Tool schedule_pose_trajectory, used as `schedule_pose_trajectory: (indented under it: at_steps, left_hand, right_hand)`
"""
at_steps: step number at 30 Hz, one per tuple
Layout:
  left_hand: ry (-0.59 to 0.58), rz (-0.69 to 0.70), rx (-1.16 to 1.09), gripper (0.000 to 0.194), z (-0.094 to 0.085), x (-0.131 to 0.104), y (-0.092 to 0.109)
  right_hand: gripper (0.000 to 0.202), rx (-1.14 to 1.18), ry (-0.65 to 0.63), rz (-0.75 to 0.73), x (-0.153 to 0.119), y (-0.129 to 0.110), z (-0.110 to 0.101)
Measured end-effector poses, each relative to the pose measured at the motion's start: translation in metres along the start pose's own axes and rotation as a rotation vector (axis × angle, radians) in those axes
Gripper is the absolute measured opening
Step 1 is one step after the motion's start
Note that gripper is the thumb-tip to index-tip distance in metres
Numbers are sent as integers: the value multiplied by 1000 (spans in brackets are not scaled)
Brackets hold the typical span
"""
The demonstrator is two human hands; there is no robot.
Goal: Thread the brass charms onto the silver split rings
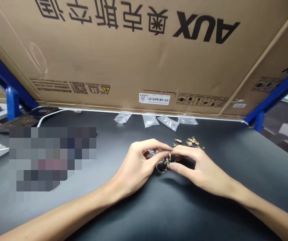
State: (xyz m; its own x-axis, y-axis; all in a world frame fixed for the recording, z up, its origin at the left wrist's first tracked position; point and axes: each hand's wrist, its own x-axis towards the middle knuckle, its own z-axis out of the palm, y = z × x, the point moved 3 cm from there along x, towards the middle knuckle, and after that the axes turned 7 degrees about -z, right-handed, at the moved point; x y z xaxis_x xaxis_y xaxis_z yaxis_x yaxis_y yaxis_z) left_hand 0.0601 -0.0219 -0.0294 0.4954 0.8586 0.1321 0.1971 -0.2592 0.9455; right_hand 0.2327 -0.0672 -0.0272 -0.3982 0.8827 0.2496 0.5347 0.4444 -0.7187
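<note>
Between my two hands are several silver key rings (161, 167), held just over the black tabletop. My left hand (144, 160) is closed on them, thumb and fingers pinched together; another ring shows under its curled fingers. From the other side, my right hand (196, 164) pinches at the small metal joint by the rings, its thumb and index finger close to it. Whether its fingertips also hold a small charm is hidden. Just beyond the right hand lie several small brass charms (191, 142), with a gourd-shaped charm (178, 141) a little apart to their left.
Several clear plastic bags (150, 119) lie along the back edge. Behind them leans a large cardboard box (124, 63) between blue metal posts (12, 103). To the left are a white cable (49, 114), a dark device and a blurred-out area.
</note>
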Motion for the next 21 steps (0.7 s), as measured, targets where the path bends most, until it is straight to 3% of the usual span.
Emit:
schedule_pose_trajectory:
  at_steps: [8, 14, 21]
  left_hand:
    - [1, -7, 20, 17, 2, -1, -3]
    - [90, -62, 101, 21, 0, -3, 0]
    - [-94, -169, -88, 25, 9, 0, -3]
  right_hand:
    - [18, 99, 57, 36, 1, -2, 8]
    - [20, 27, 165, 43, 1, 5, 3]
    - [18, -177, 211, -48, -2, 6, 1]
